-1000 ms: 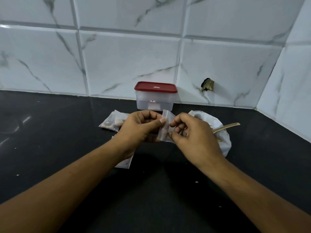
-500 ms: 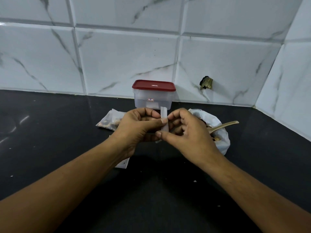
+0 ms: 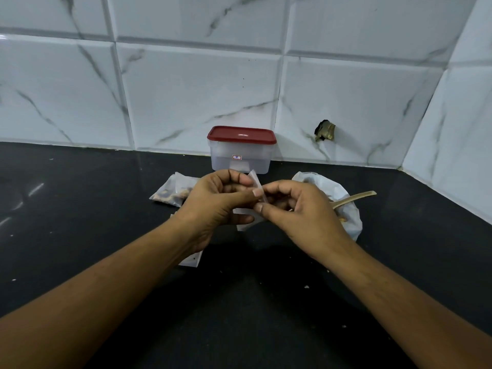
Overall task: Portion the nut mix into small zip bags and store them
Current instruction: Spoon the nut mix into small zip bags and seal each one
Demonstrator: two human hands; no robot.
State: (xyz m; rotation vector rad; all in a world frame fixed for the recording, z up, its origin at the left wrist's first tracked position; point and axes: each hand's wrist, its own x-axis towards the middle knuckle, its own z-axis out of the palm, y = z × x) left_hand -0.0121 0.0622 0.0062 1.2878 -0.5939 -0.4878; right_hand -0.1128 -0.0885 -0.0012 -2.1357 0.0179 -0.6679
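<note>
Nearest you, a flat spare bag [image 3: 192, 260] lies on the black counter [image 3: 80, 222], half under your left wrist. A careless pull back could drag it along.

Above it, your left hand [image 3: 215, 206] and right hand [image 3: 298, 214] both pinch the small zip bag [image 3: 256, 181]. Thumbs and fingertips are closed on its top strip, and the other fingers are curled. The bag hangs between your hands, clear of the counter. Your fingers cover most of it, so I can't tell whether the mouth is parted or whether anything is inside. The film looks thin and slick. If you tug unevenly, one side may slip from your thumb, and the bag will twist rather than open.

Just beyond your left hand, a filled bag [image 3: 170, 194] lies flat. Beyond your right hand, the big nut mix bag [image 3: 348, 219] slumps open with the spoon [image 3: 356, 197] propped in it. Brush that handle and nuts may spill. The red-lidded container [image 3: 241, 153] stands closed against the wall.
</note>
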